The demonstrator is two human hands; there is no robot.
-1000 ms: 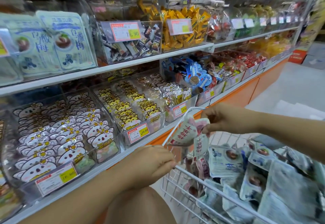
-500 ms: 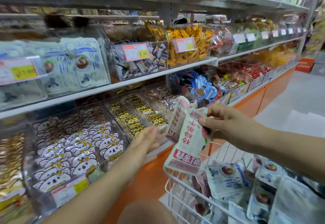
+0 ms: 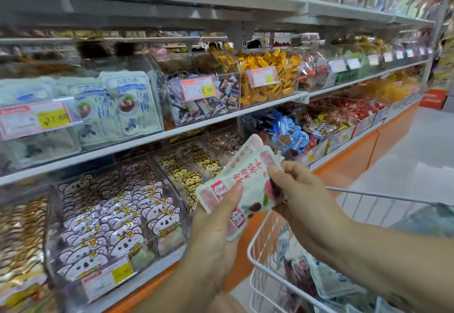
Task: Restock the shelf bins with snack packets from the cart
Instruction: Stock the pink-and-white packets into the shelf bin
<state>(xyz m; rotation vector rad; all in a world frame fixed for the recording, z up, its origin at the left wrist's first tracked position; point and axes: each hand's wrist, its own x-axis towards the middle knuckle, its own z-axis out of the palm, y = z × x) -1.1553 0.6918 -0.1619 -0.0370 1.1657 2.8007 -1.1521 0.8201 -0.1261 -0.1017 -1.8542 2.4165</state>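
Both hands hold a small stack of white-and-pink snack packets (image 3: 248,177) with red characters, in front of the lower shelf. My left hand (image 3: 216,229) grips the stack's lower end from below, thumb on the front. My right hand (image 3: 294,187) pinches its right edge. The white wire cart (image 3: 255,261) stands at the lower right, with more packets (image 3: 329,285) inside. Clear shelf bins line the shelves; one bin (image 3: 132,106) on the middle shelf holds white-and-blue plum packets.
Lower-shelf bins hold bear-face packets (image 3: 118,221) and yellow cat-face packets (image 3: 191,167). Bins of dark wrapped sweets (image 3: 208,101) and yellow sweets (image 3: 267,77) sit on the middle shelf. The orange shelf base (image 3: 344,165) runs right along a pale aisle floor (image 3: 417,150).
The packets were lifted from the cart up toward the shelf. My left hand left the cart rim and took hold of the stack's lower end. The view rose toward the shelves.
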